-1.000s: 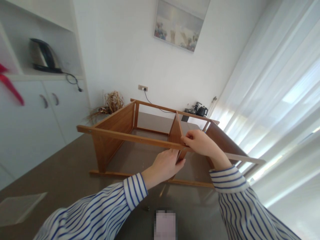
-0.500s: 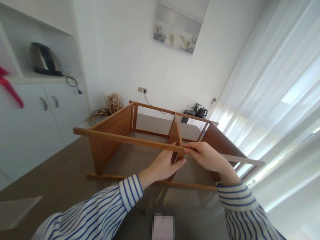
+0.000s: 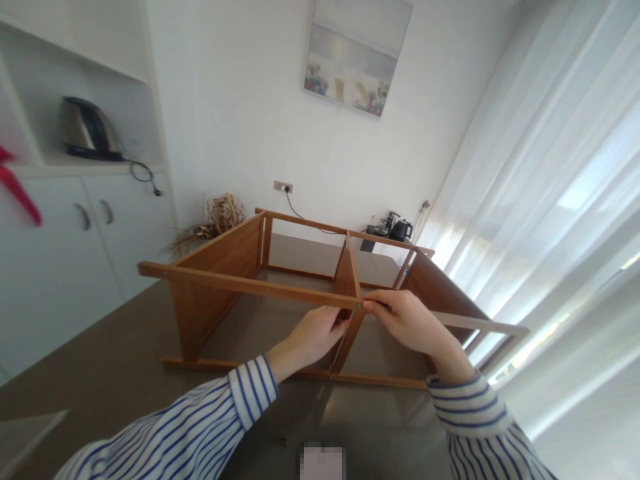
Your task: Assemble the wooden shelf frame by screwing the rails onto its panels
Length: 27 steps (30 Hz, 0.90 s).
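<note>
A brown wooden shelf unit (image 3: pixel 220 283) lies on its side, with a middle shelf board (image 3: pixel 345 267) crossing it. Beneath the near rail, my left hand (image 3: pixel 310 337) is closed at the near edge of that board, its fingertips partly hidden behind rail and wood. My right hand (image 3: pixel 413 323) pinches the same rail just right of the joint, thumb in front. A small metal fastener (image 3: pixel 360 305) shows in the rail beside the right fingertips. Whether either hand also holds a small part is hidden.
The unit rests on a dark table (image 3: pixel 125 380). A small blurred piece (image 3: pixel 283 441) and a pale sheet (image 3: pixel 30 437) lie on it. Dried plants (image 3: pixel 225 213) and a black kettle (image 3: pixel 400 231) stand beyond. White curtains (image 3: pixel 550 200) hang right; cabinets (image 3: pixel 55 253) stand left.
My left hand has shifted slightly left and down, and its thumb has drawn in from pointing right across the board. My right hand keeps its pinch at the rail. The view has tilted up slightly.
</note>
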{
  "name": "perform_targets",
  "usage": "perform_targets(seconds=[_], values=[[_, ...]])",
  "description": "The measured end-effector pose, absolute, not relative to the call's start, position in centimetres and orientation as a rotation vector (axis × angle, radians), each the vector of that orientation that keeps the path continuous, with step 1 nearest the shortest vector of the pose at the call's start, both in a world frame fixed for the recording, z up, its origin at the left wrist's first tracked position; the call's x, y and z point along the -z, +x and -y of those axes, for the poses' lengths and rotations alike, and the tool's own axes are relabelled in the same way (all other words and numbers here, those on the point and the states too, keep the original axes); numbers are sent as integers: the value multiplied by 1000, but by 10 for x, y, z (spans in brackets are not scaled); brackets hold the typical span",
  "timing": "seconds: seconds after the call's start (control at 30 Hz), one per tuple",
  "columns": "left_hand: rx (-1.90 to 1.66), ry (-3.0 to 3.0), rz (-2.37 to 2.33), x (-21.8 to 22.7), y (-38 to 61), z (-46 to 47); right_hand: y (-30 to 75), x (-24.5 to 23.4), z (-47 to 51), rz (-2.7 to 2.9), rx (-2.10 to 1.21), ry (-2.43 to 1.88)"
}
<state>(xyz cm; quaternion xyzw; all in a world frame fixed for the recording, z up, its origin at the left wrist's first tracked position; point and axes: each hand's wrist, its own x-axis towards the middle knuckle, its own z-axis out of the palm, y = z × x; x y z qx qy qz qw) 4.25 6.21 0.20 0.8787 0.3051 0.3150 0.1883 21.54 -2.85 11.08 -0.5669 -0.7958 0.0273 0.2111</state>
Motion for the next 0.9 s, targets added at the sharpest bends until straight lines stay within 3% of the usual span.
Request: perform_targets(seconds=[0.67, 0.9], values=[[-795, 2491, -826, -12, 32, -55, 213, -106, 31, 2227, 97, -1573], [-653, 2521, -1024, -9, -48, -41, 251, -87, 64, 1902, 428, -1491]])
